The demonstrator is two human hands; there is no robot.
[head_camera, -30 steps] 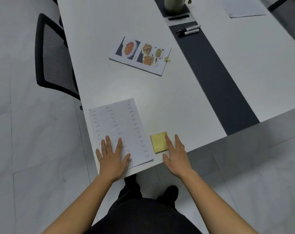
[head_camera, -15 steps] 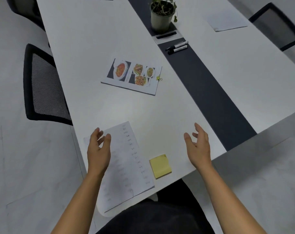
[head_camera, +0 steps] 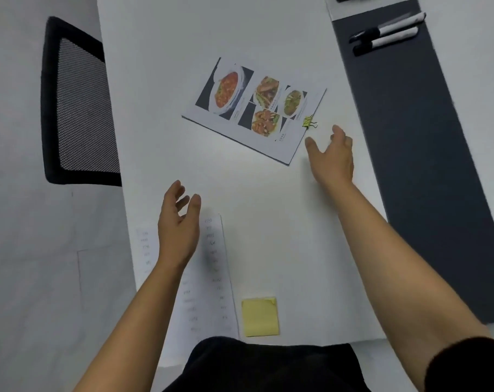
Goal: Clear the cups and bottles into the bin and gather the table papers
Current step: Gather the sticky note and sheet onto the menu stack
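Observation:
A clipped stack of papers with food photos [head_camera: 254,108] lies on the white table [head_camera: 268,199], a yellow-green binder clip [head_camera: 309,122] on its right edge. My right hand [head_camera: 332,157] hovers open just right of the stack's near corner, holding nothing. My left hand [head_camera: 179,224] is open above the top of a printed list sheet [head_camera: 212,278] at the table's near left edge. A yellow sticky-note pad [head_camera: 260,316] lies right of that sheet. No cups, bottles or bin are in view.
A black mesh chair [head_camera: 76,108] stands at the table's left side. A dark strip [head_camera: 426,165] runs down the table's middle, with two black-and-white markers [head_camera: 387,38] lying on it at the top right. My dark clothing fills the bottom edge.
Both hands lifted off the list sheet and sticky notes and moved forward. The right hand has reached up to the photo stack's near corner. The view has come closer over the table.

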